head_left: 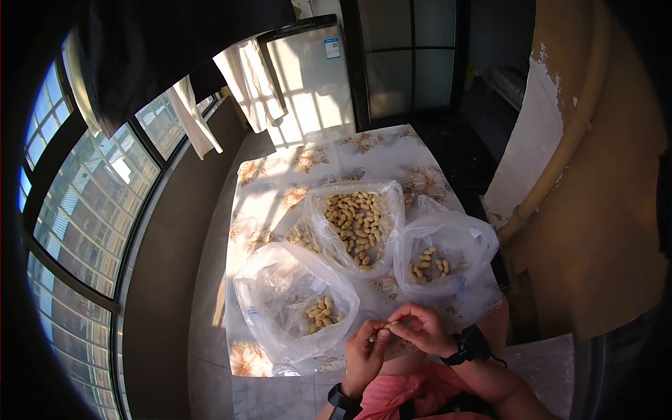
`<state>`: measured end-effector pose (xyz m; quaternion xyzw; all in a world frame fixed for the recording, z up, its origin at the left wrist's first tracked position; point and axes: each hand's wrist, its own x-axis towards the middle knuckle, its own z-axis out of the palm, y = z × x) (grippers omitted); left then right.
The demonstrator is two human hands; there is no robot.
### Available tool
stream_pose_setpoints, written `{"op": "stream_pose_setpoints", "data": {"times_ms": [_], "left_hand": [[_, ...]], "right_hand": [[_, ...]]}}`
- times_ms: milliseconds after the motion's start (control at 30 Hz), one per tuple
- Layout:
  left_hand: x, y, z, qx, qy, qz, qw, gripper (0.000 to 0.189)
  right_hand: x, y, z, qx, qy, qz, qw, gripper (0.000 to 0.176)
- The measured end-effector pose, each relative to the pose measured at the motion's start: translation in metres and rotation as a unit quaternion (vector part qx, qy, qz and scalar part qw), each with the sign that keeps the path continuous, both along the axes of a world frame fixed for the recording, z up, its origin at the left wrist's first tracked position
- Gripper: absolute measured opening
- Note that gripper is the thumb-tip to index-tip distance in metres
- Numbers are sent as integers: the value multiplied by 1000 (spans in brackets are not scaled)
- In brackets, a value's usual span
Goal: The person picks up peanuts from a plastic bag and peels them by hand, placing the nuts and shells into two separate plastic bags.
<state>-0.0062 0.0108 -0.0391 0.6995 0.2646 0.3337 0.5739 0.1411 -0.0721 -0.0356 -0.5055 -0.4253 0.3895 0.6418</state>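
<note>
My left hand [366, 353] and my right hand [423, 330] meet at the table's near edge, fingertips pinched together on a small peanut [387, 326]. Fingers partly cover it, so whether its shell is cracked cannot be seen. Just left of my hands, an open clear plastic bag [269, 297] holds a small heap of peanuts [320, 313]. Beyond my hands stands a second bag [318, 210] with a large pile of unshelled peanuts [357, 222]. To the right, a third bag [472, 241] contains several peanuts [423, 262] and some small brown bits.
The bags rest on a table with a floral cloth [262, 189]. A white appliance [308, 77] stands past its far end, with light cloths [250, 80] hanging nearby. Windows [91, 210] line the left; a wall with a pipe [560, 161] is on the right.
</note>
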Motion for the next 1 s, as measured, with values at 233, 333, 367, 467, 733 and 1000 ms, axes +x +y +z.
{"op": "stream_pose_setpoints", "data": {"times_ms": [233,333,367,467,733,1000], "left_hand": [[-1,3,-9,-3,8,-9,1000,22],[-2,-1,-2,-41,20,2,999,19],[-1,0,2,-60,26,14,998,16],[0,1,3,-40,35,19,998,17],[-1,1,-2,-43,36,12,998,18],[-1,1,-2,-63,16,20,998,15]], "right_hand": [[0,0,0,-9,33,0,999,18],[0,-3,-5,-17,67,7,998,18],[1,-2,-7,-19,69,10,997,17],[0,-1,-6,-18,74,4,997,17],[0,-3,-1,-27,79,6,997,20],[1,-1,-1,10,56,10,998,23]]}}
